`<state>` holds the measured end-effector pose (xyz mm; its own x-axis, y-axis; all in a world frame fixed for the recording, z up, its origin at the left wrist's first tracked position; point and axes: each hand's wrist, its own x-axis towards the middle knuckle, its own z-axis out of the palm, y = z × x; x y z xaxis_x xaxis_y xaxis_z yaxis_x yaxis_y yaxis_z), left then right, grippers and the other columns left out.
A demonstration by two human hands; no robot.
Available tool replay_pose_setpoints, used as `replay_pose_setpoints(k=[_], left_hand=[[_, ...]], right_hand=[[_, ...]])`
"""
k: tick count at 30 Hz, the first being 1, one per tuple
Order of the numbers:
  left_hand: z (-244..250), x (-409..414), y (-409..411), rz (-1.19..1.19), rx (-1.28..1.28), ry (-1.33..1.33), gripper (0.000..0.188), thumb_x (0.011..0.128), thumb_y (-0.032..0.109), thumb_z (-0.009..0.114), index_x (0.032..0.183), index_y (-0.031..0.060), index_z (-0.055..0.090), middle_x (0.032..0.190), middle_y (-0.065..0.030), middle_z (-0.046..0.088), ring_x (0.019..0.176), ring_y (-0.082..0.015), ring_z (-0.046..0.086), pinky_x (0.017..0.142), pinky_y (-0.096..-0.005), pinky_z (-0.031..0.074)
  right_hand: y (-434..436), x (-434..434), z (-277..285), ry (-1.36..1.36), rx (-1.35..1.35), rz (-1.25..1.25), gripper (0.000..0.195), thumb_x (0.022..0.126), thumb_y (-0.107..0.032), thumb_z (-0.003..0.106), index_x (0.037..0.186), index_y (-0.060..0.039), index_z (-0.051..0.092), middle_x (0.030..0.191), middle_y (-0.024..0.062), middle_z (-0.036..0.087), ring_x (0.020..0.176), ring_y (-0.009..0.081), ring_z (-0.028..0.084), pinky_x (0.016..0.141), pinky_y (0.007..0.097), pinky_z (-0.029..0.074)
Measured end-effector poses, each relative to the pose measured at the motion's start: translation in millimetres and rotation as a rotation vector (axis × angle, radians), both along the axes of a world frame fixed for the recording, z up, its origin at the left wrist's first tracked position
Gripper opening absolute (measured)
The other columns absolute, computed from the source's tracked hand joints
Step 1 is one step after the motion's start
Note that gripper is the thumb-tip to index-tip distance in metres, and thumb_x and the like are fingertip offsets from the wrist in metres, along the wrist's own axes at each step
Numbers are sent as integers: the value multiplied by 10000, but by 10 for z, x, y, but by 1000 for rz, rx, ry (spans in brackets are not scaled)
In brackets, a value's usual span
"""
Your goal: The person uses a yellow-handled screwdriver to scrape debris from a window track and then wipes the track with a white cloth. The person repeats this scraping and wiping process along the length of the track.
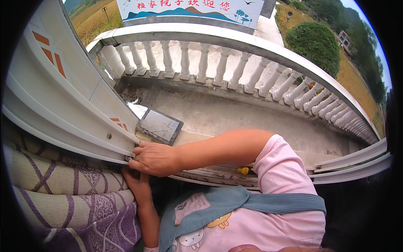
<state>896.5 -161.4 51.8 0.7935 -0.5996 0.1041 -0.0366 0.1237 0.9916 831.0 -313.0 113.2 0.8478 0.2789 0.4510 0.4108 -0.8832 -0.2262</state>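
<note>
My right hand (154, 159) reaches across to the lower left corner of the white window frame (91, 132). Its fingertips touch the frame's end, beside a small grey bit (128, 158). Below it, my left hand (136, 179) is raised to the same corner, with its fingers partly hidden behind the right hand and the frame. Whether either hand grips something there is hidden. Along the sill runs a dirty sliding track (217, 177). Just beyond my right hand, a dark-framed flat panel (160, 126) lies on the outer ledge, its glossy face dusty.
A yellow and black handle (243, 170) rests on the sill near my right elbow. Patterned beige and purple fabric (78, 182) bunches at the left. Outside are a concrete balcony floor (220, 107) and a white balustrade (203, 64). More white frame (349, 167) stands at right.
</note>
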Motion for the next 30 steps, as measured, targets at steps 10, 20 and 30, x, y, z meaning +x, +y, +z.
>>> replay_pose_setpoints(k=[10, 20, 30], left_hand=[[-59, 39, 161, -124, 7, 28, 549, 846, 159, 755, 1243, 45, 393, 1253, -100, 494, 1198, -192, 483, 1053, -351, 352], [-234, 71, 188, -67, 102, -134, 734, 925, 259, 654, 1492, 31, 247, 1386, -119, 420, 1289, -224, 432, 1085, -366, 336], [-160, 22, 235, -130, -10, -63, 651, 946, 260, 593, 1452, 21, 260, 1342, -133, 406, 1245, -235, 445, 1058, -370, 366]], right_hand=[[137, 48, -9, 127, -241, -17, 182, 826, -176, 568, 873, -22, 484, 677, 73, 609, 738, 279, 638, 623, 394, 466], [135, 79, -16, 304, -166, 18, 446, 796, -114, 600, 1151, 124, 473, 742, 152, 667, 664, 348, 664, 541, 441, 505], [357, 86, -148, 205, -145, -144, 304, 883, -183, 519, 1074, 49, 565, 758, 132, 687, 686, 303, 684, 568, 422, 510]])
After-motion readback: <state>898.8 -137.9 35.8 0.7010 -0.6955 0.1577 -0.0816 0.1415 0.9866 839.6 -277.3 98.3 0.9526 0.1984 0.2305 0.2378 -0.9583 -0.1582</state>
